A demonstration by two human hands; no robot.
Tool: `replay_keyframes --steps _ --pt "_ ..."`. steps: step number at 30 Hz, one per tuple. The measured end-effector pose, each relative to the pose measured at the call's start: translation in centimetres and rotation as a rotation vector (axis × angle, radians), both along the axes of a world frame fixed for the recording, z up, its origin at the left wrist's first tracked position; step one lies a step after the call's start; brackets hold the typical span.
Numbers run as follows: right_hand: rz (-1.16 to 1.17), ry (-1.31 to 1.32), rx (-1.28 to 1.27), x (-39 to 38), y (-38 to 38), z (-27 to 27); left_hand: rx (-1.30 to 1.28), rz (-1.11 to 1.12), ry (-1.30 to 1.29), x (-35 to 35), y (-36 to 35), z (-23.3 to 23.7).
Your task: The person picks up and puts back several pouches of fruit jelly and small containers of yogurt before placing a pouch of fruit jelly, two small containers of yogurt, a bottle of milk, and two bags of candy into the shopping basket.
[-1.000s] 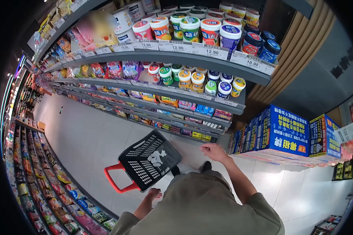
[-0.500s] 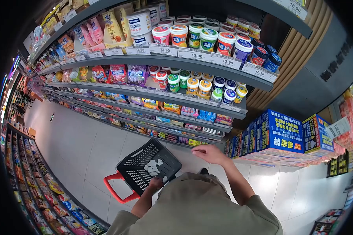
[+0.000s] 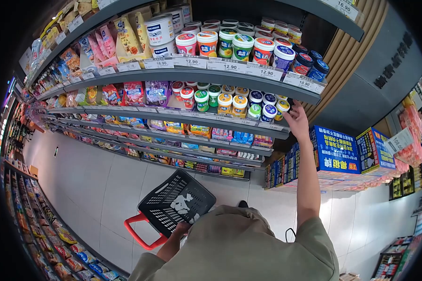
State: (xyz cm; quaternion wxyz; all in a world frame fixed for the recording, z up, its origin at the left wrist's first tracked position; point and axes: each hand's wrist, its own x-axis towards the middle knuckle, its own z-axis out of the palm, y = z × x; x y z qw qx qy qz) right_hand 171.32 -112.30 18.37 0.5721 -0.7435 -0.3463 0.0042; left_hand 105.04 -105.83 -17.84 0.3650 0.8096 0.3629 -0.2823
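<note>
1. Reaching out with our right hand (image 3: 296, 119), we have its fingers slightly parted beside the small yellow-lidded round plastic tub (image 3: 282, 107), at the right end of the grey metal shelf (image 3: 197, 114). We see nothing held there.
2. Our left hand (image 3: 182, 228) is at the near side of the black perforated plastic basket with a red handle (image 3: 162, 206); we cannot tell whether it grips the rim.
3. We could knock the yellow-lidded tub off the front, as it sits close to the shelf's end; a sideways nudge could also tip the small purple-lidded white tub (image 3: 269, 112) beside it.
4. Our knuckles could bump the grey upper shelf (image 3: 197, 75), since it overhangs the gap.
5. We cannot make out whether our fingertips touch the tub. Our left fingers are mostly hidden, the tubs behind are partly covered, and the pale patches (image 3: 182, 202) in the basket are unclear.
</note>
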Motion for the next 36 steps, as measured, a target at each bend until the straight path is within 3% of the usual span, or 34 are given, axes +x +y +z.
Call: replay_keyframes --steps 1,3,4,11,13,15,16,17,19,21,25,29,33,36 --pt "0.017 -0.038 -0.069 0.6 0.4 -0.2 0.002 0.002 0.001 0.4 0.4 -0.9" --pt "0.030 -0.059 -0.123 1.1 1.0 0.1 0.144 -0.379 0.133 1.6 1.3 -3.1" --pt "0.041 -0.082 -0.179 1.2 1.2 0.1 0.143 -0.375 0.135 1.6 1.2 -3.3" --pt "-0.032 -0.271 -0.331 0.6 1.6 1.3 0.173 -0.120 0.002 4.0 0.6 -0.7" --pt "-0.067 -0.157 -0.231 -0.6 0.7 2.5 0.193 -0.114 -0.030 4.6 0.7 0.4" --pt "-0.127 -0.015 0.015 -0.4 -0.5 1.6 0.041 0.171 -0.265 5.2 0.6 1.5" --pt "-0.138 0.065 0.015 -1.2 -1.7 2.6 0.006 0.318 -0.395 6.2 0.2 3.5" --pt "-0.116 0.158 0.110 -2.6 -2.8 3.6 -0.007 0.323 -0.385 7.7 -0.1 6.3" --pt "-0.143 0.268 0.086 -3.9 -4.7 3.3 -0.417 0.865 -0.487 11.7 0.2 12.8" --pt "0.010 0.433 0.106 -6.4 -5.8 2.2 -0.450 0.763 -0.617 15.4 0.5 18.2" --pt "0.250 0.603 -0.022 -13.0 -5.8 -0.5 -0.678 0.722 -0.835 21.6 0.6 23.3" --pt "0.467 0.725 -0.087 -18.9 -4.9 -2.8 -0.829 0.682 -0.885 26.3 0.6 32.2" --pt "0.496 0.775 -0.088 -21.7 -4.4 -3.3 -0.857 0.504 -1.077 27.1 0.3 32.7" --pt "0.486 0.649 -0.100 -22.2 -4.1 -2.6 -1.005 0.589 -1.030 26.1 0.2 34.0"
